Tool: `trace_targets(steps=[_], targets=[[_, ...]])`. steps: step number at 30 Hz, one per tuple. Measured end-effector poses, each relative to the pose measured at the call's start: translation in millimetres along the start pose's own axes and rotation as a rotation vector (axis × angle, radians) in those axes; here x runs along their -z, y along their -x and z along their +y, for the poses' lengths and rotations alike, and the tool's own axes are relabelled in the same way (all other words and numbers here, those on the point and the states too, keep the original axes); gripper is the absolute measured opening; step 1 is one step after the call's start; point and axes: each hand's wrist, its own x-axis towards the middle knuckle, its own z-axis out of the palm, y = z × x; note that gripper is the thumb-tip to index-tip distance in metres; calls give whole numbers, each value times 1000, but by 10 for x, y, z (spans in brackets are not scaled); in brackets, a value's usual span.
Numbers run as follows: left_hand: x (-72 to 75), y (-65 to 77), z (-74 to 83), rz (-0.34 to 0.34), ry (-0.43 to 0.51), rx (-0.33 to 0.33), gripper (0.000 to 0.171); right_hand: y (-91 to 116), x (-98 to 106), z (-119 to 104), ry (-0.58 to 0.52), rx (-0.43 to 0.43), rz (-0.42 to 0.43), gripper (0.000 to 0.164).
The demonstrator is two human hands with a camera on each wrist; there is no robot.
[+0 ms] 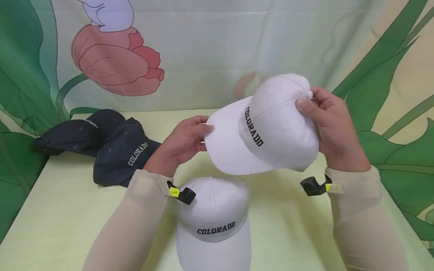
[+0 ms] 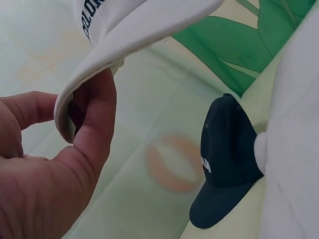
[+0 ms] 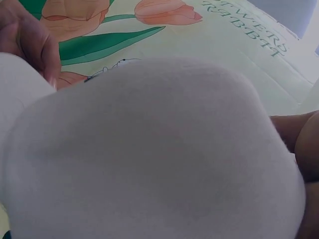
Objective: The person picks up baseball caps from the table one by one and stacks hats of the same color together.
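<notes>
A white baseball cap [image 1: 279,116] with dark COLORADO lettering is held up, tilted, its brim toward the left. My left hand [image 1: 183,141] pinches the brim's edge, thumb on top and fingers underneath, as the left wrist view also shows. At the crown, close to the top button, my right hand [image 1: 339,126] grips the fabric with the thumb in front. White cloth of this cap [image 3: 154,149] fills most of the right wrist view. Below it, a second white COLORADO cap [image 1: 213,210] sits on the table, brim toward me, partly overlapped by my left wrist strap.
On the pale table [image 1: 68,218], a navy COLORADO cap [image 1: 118,150] lies at the left against another dark cap [image 1: 78,131]. The left wrist view shows a navy cap [image 2: 227,144] on the table. Behind stands a printed curtain [image 1: 203,56] with flowers and leaves.
</notes>
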Motion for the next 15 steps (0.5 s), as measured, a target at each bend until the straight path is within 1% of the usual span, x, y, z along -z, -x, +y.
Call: trace_targets(steps=[4, 8, 11, 15], targets=[[51, 78, -22, -28, 16, 9, 41, -30, 5, -15, -2, -63, -35, 32], [90, 174, -41, -61, 13, 30, 48, -61, -2, -22, 47, -105, -68, 33], [117, 256, -61, -85, 15, 39, 54, -96, -2, -16, 123, -137, -97, 33], [160, 364, -106, -126, 34, 28, 62, -155, -15, -8, 230, -173, -150, 35]])
